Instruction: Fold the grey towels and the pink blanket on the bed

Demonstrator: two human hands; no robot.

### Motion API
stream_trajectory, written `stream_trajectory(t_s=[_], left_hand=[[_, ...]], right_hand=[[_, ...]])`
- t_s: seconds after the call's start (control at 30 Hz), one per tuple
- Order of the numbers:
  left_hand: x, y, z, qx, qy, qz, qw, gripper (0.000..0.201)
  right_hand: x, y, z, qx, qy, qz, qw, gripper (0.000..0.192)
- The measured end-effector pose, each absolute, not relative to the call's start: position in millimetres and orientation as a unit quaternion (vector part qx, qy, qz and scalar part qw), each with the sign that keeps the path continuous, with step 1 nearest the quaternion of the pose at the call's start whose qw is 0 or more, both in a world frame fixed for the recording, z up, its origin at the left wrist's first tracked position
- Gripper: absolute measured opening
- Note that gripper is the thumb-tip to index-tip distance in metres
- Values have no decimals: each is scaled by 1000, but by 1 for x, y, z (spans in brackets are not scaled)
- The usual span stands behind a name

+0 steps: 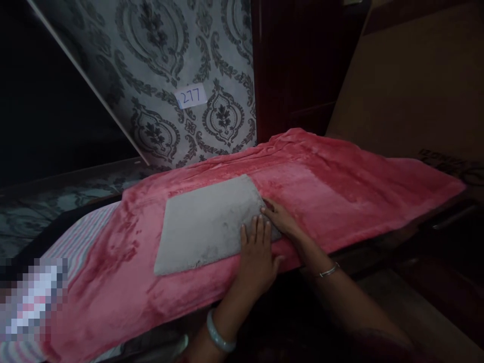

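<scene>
Head view centres on a grey plush cloth [204, 227], a flat four-sided piece lying on top of a pink-red plush blanket [333, 201], roughly midway along it and reaching towards the near edge. Its surface looks mostly smooth, with darker, ruffled pile towards the right side. The left hand [257, 254] rests palm down at the near right part of the cloth, fingers extended upward and fairly close together, thumb set off to the right; it is spread flat and grips nothing. The right hand [278, 215] is just beside it, at the right edge of the cloth, with its fingers bent around that edge; whether they pinch the fabric I cannot tell. A pale bangle [219, 334] circles the left wrist, and a thin silvery bracelet [329, 270] the right.

Around the cloth, the blanket lies wrinkled along its far side, and a striped fabric [85, 237] shows from beneath it at the left. Behind stands patterned wallpaper [159, 91] bearing a paper label [192, 96] marked 277. Right of this are a dark red panel [295, 60] and brown cardboard [412, 85] with partly hidden print.
</scene>
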State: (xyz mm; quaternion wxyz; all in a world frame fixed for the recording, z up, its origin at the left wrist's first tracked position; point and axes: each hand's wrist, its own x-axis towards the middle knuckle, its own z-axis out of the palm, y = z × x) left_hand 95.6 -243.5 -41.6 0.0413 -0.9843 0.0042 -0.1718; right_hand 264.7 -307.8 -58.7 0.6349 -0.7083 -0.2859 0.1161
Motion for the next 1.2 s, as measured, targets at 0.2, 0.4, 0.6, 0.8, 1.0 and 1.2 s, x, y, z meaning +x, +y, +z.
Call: stream_trajectory(t_s=[0.2,0.4,0.6,0.8,1.0,1.2], left_hand=[[87,-233,-57,-983,-41,-173,45,82],[61,-198,-27,-979,-125,-160,33,63],[109,-201,-16,-988,-90,-124,20,60],[95,-183,-28,-982,-136,-125,44,73],[29,-107,-16,-954,-280,-94,53,72],[-18,-49,-10,-922,-353,-117,-111,68]], right_hand=[[263,-307,-61,-699,-284,126,644,53],[265,-309,-65,-696,-278,150,645,53],[262,-310,-62,-678,-278,165,661,54],[262,-313,-62,-699,-276,156,642,54],[263,-313,-64,-704,-284,154,632,55],[266,-313,-67,-715,-275,155,624,56]])
